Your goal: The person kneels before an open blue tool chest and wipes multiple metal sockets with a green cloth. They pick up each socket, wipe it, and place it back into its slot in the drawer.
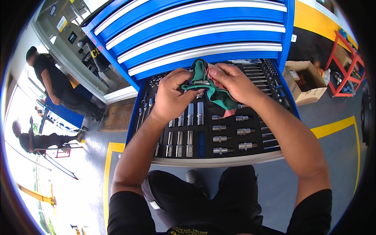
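Over the open drawer (pixel 188 159), both of my hands are closed on a crumpled green, dark and pink cloth (pixel 221 98). My left hand (pixel 171 94) pinches its left side, thumb below and fingers curled above. My right hand (pixel 234 83) grips the pink upper right part between thumb and fingers. A short piece of shiny metal (pixel 201 82) shows in the folds; most of it is covered, so its kind is unclear. Beneath, the black foam tray holds long sockets (pixel 189 144) and bit sockets (pixel 222 150) in rows. One slot (pixel 201 144) beside the long sockets shows bare blue.
The blue tool cabinet (pixel 199 37) with silver drawer handles rises in front. Wrenches (pixel 145 109) lie at the drawer's left. On the right stand a cardboard box (pixel 303 82) and a red rack (pixel 346 66). Two people (pixel 58 82) are at the far left near a blue workbench.
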### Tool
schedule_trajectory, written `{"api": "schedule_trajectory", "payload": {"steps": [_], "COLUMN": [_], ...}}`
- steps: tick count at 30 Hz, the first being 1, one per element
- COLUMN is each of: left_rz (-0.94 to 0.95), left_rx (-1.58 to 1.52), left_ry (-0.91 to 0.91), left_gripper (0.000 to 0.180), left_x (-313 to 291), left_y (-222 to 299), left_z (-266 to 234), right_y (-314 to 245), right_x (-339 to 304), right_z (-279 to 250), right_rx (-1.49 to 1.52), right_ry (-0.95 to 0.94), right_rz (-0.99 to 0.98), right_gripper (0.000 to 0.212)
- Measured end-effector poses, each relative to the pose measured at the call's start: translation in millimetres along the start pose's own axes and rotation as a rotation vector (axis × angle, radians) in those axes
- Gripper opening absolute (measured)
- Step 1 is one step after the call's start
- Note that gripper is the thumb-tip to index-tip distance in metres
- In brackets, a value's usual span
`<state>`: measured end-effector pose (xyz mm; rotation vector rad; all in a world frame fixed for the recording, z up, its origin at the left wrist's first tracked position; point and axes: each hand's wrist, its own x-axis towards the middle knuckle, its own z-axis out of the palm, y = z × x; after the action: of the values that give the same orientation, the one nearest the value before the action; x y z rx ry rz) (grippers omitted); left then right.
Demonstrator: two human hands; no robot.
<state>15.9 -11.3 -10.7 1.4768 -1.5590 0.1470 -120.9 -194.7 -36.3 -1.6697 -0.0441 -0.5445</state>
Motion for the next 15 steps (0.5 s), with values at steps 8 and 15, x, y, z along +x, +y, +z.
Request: {"api": "schedule_trajectory", "payload": {"steps": [8, 15], "left_rz": [-0.009, -0.268], "left_rx": [0.057, -0.422], "left_ry": [0.069, 0.032], "left_gripper": [0.027, 0.016], "left_x": [-1, -9], "left_y": [4, -6], "left_z": [-5, 1], "right_y": [-28, -23], "right_x": [-8, -8], "right_z": [-1, 10], "right_rx": [0.619, -0.006], "right_ry": [0.010, -0.043], "right_rz": [0.387, 0.068], "right_gripper": [0.042, 0.028]}}
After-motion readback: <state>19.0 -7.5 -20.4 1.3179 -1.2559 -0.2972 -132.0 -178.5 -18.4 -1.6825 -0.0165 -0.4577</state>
